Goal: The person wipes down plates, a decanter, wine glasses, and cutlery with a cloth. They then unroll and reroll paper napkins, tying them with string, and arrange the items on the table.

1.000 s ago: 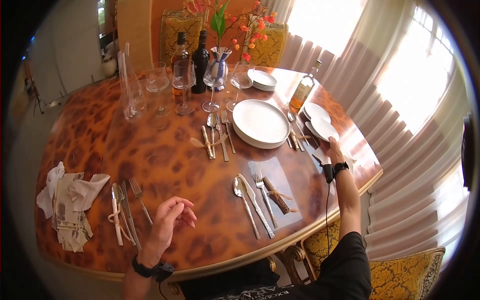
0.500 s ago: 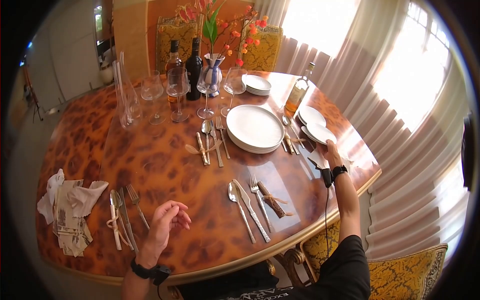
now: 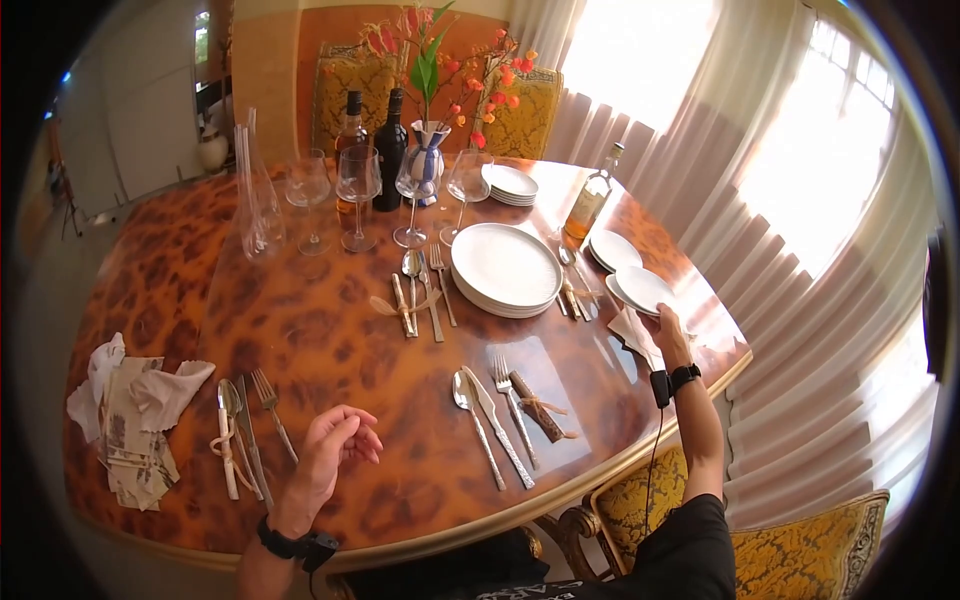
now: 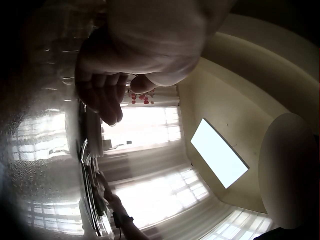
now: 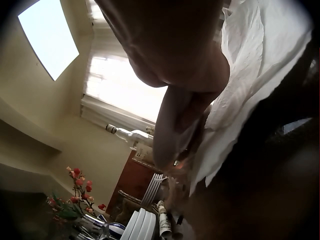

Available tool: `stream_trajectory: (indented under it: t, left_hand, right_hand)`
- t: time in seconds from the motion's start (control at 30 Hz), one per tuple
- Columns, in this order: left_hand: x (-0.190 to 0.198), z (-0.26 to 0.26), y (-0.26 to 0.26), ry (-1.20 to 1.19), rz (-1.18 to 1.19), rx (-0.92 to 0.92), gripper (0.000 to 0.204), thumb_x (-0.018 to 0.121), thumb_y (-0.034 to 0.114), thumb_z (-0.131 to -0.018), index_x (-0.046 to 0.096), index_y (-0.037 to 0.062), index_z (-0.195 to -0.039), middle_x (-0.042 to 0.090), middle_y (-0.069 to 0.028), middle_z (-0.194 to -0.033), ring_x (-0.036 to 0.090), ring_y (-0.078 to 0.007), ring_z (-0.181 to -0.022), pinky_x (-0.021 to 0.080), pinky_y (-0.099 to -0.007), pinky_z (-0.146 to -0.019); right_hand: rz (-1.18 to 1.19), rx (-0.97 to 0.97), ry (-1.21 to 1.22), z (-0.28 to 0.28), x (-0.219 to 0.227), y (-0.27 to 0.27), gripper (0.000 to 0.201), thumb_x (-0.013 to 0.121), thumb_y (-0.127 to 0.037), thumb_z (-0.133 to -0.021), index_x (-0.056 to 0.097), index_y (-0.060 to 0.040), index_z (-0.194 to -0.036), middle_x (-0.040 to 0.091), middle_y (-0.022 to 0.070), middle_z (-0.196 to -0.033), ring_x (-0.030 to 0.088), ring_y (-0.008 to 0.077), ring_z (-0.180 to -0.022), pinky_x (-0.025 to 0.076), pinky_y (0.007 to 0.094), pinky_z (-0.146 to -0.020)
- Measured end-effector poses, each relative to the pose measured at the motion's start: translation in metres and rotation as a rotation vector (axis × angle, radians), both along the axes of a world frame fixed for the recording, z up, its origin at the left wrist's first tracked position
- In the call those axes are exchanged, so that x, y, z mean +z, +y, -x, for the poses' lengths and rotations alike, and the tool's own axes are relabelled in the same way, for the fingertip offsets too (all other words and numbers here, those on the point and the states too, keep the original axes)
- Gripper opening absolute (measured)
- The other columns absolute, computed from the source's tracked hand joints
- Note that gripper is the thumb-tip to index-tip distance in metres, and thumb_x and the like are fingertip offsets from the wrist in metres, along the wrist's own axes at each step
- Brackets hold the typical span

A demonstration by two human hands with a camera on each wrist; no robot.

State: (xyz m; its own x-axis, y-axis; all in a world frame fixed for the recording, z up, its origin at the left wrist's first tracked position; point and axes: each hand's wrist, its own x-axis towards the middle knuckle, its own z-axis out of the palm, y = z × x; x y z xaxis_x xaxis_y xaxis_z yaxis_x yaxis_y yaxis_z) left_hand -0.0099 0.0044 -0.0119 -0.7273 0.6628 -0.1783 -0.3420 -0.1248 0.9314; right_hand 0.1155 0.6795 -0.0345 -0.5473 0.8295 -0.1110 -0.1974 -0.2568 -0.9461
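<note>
My right hand (image 3: 672, 337) pinches the near edge of a small white plate (image 3: 645, 288) on the table's right side. That plate overlaps another small one, whose rim shows at its left. Behind them lie more small white plates (image 3: 615, 250). A white cloth napkin (image 3: 636, 335) lies beside the right wrist and fills much of the right wrist view. My left hand (image 3: 335, 450) hovers over the near left of the table, fingers loosely curled and holding nothing. Nearest to it are a fork (image 3: 275, 412) and a tied bundle of cutlery (image 3: 227, 445).
Large stacked plates (image 3: 507, 265) stand mid-table, with cutlery sets around them. Tall wine glasses (image 3: 358, 190), bottles (image 3: 390, 150) and a flower vase (image 3: 428, 160) stand behind. An amber bottle (image 3: 588, 200) rises near the small plates. Crumpled napkins (image 3: 140, 420) lie far left.
My right hand has drawn the small plate slightly nearer and to the right, and more of the white napkin shows. The left hand has stayed nearly still. The head view has shifted a little.
</note>
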Motion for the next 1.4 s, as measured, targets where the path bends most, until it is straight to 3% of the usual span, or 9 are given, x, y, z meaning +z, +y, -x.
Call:
stream_trajectory:
  t: [0.33, 0.63, 0.7, 0.83, 0.9, 0.93, 1.0, 1.23, 1.4]
  left_hand:
    - [0.0, -0.001, -0.001, -0.002, -0.011, 0.006, 0.023, 0.047, 0.022, -0.099, 0.059, 0.0041, -0.103, 0.068, -0.0106, -0.082, 0.066, -0.0172, -0.068, 0.052, -0.0273, -0.065]
    - [0.006, 0.0, -0.005, -0.002, -0.034, 0.008, 0.022, 0.047, 0.021, -0.098, 0.059, 0.0027, -0.103, 0.068, -0.0118, -0.083, 0.066, -0.0183, -0.073, 0.053, -0.0295, -0.068]
    - [0.007, -0.001, -0.004, -0.006, -0.04, 0.006, 0.022, 0.047, 0.021, -0.098, 0.058, 0.0024, -0.103, 0.068, -0.012, -0.083, 0.066, -0.0185, -0.073, 0.053, -0.0298, -0.068]
    - [0.009, -0.004, -0.004, -0.001, -0.026, 0.007, 0.022, 0.047, 0.021, -0.098, 0.058, 0.0016, -0.102, 0.067, -0.0127, -0.083, 0.065, -0.0192, -0.072, 0.053, -0.0304, -0.067]
    - [0.01, -0.004, -0.003, -0.011, -0.015, 0.007, 0.022, 0.047, 0.02, -0.098, 0.058, 0.0017, -0.102, 0.067, -0.0127, -0.083, 0.065, -0.0193, -0.072, 0.053, -0.0304, -0.068]
    - [0.01, -0.003, -0.002, -0.014, -0.006, 0.012, 0.022, 0.046, 0.02, -0.098, 0.058, 0.0017, -0.102, 0.067, -0.0128, -0.082, 0.065, -0.0194, -0.072, 0.053, -0.0304, -0.068]
    - [0.008, -0.002, -0.001, -0.021, 0.002, 0.01, 0.022, 0.046, 0.02, -0.098, 0.058, 0.0016, -0.102, 0.067, -0.0128, -0.082, 0.065, -0.0193, -0.071, 0.053, -0.0304, -0.067]
    - [0.004, 0.0, 0.0, -0.014, 0.028, 0.035, 0.023, 0.047, 0.021, -0.098, 0.059, 0.0017, -0.103, 0.068, -0.0126, -0.082, 0.065, -0.0176, -0.069, 0.051, -0.0275, -0.065]
    - [0.002, 0.005, 0.0, -0.036, 0.059, 0.043, 0.023, 0.045, 0.02, -0.098, 0.058, 0.0011, -0.104, 0.068, -0.0133, -0.082, 0.065, -0.0196, -0.069, 0.052, -0.0294, -0.066]
  right_hand:
    - [-0.205, 0.298, -0.074, 0.078, 0.07, -0.094, 0.04, 0.052, -0.017, -0.093, 0.045, 0.0083, -0.125, 0.063, 0.0189, -0.109, 0.068, 0.0252, -0.091, 0.061, 0.0358, -0.075]
    - [-0.139, 0.608, -0.141, 0.173, 0.019, -0.121, 0.038, 0.058, -0.018, -0.092, 0.051, 0.0015, -0.124, 0.06, 0.0123, -0.11, 0.065, 0.0203, -0.091, 0.06, 0.0326, -0.072]
    - [-0.683, 0.676, -0.163, 0.19, -0.015, -0.086, 0.033, 0.057, -0.016, -0.093, 0.052, 0.001, -0.12, 0.062, 0.0126, -0.105, 0.066, 0.0216, -0.091, 0.059, 0.0325, -0.075]
    - [-0.574, 0.631, -0.311, 0.173, 0.036, -0.133, 0.03, 0.061, -0.017, -0.091, 0.057, 0.0008, -0.114, 0.062, 0.0117, -0.102, 0.066, 0.0211, -0.091, 0.059, 0.032, -0.074]
    - [-1.174, 0.828, -0.361, 0.176, 0.029, -0.112, 0.032, 0.063, -0.02, -0.091, 0.06, 0.0062, -0.108, 0.062, 0.0112, -0.095, 0.067, 0.02, -0.078, 0.059, 0.0289, -0.063]
    - [-1.17, 0.822, -0.366, 0.176, 0.037, -0.117, 0.032, 0.063, -0.02, -0.091, 0.06, 0.0062, -0.108, 0.062, 0.0112, -0.095, 0.067, 0.02, -0.078, 0.059, 0.0289, -0.063]
    - [-0.346, 0.666, -0.504, 0.176, 0.06, -0.141, 0.038, 0.064, -0.024, -0.089, 0.06, 0.0105, -0.106, 0.062, 0.0125, -0.089, 0.067, 0.0199, -0.071, 0.059, 0.0271, -0.055]
    - [-0.791, 0.731, -0.929, 0.183, 0.077, -0.153, 0.047, 0.061, -0.035, -0.092, 0.057, 0.0112, -0.098, 0.065, 0.0106, -0.061, 0.064, 0.0176, -0.045, 0.05, 0.0251, -0.038]
    - [-0.817, 0.592, -0.882, 0.168, 0.103, -0.127, 0.049, 0.059, -0.043, -0.092, 0.056, 0.0023, -0.11, 0.068, 0.0107, -0.07, 0.065, 0.015, -0.052, 0.051, 0.0243, -0.044]
